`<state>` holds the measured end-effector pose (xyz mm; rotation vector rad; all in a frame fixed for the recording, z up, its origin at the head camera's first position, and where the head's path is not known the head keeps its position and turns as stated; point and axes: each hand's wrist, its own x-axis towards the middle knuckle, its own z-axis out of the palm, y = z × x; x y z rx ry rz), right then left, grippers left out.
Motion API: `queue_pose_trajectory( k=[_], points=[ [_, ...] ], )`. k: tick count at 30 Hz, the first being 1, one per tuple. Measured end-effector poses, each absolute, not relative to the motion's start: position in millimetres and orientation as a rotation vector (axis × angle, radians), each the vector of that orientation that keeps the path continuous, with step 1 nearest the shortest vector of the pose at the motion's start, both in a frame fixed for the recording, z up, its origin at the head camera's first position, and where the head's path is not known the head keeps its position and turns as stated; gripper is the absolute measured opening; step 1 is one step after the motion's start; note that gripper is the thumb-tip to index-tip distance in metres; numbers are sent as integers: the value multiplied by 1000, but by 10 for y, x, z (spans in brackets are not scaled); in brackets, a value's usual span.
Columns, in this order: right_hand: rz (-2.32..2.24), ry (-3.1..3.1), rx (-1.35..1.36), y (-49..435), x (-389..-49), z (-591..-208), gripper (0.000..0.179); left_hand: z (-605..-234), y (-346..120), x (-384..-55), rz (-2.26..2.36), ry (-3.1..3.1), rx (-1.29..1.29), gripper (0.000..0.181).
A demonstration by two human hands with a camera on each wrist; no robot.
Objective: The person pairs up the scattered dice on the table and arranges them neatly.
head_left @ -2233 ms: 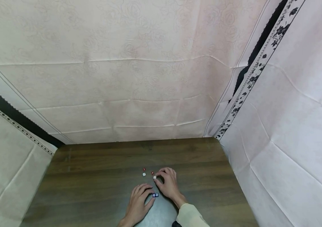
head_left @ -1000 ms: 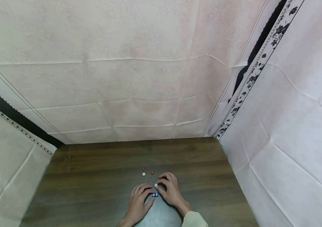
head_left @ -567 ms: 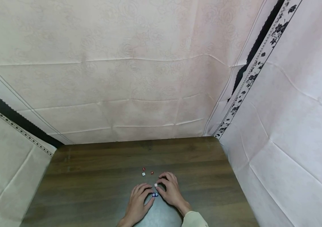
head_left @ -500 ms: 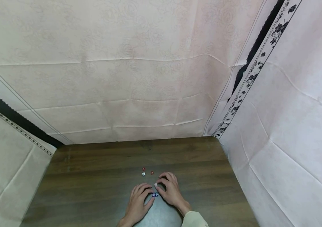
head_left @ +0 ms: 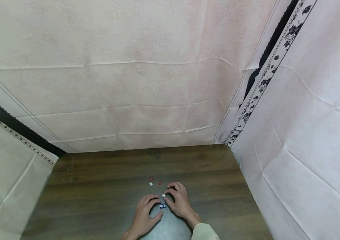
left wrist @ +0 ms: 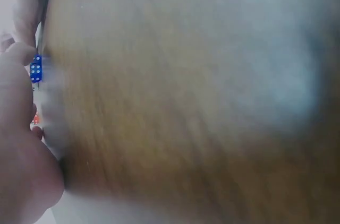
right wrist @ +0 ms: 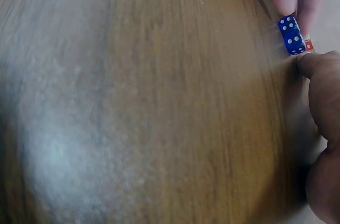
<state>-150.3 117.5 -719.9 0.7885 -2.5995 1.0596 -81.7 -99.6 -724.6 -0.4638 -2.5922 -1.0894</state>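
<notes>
Two blue dice (head_left: 162, 206) with white dots sit side by side on the table between the hands. My left hand (head_left: 143, 215) is around their left side, thumb and fingers parted and slightly off them. In the left wrist view the blue dice (left wrist: 36, 69) show past the hand's edge. Just beyond them, my right hand (head_left: 179, 202) pinches a white die (head_left: 163, 195) between thumb and index finger. The right wrist view has the blue dice (right wrist: 292, 35) in front, hiding the white die.
Farther back on the wooden table (head_left: 104, 176) lie two red dice (head_left: 151, 179) and another white die (head_left: 150, 184). Pale patterned cloth (head_left: 158, 83) hangs behind the table and along both sides.
The right hand has drawn the white die toward me, away from the red die, to near the blue pair. The left thumb and fingers have since spread off the blue dice.
</notes>
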Motion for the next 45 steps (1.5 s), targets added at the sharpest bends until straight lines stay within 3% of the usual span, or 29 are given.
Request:
queue_pose_trajectory(
  k=[8, 23, 45],
  points=[
    [1073, -2548, 813, 1165, -1523, -7196, 15, -7214, -1080, -873, -1081, -2486, -338, 38],
    [1064, -2601, 792, 1161, -1501, -7175, 13, -7060, -1260, -1293, -1062, -2525, -180, 35],
    [1015, -2572, 787, 1161, -1508, -7221, 14, -7200, -1275, -1515, -999, -2589, -164, 29]
  ],
)
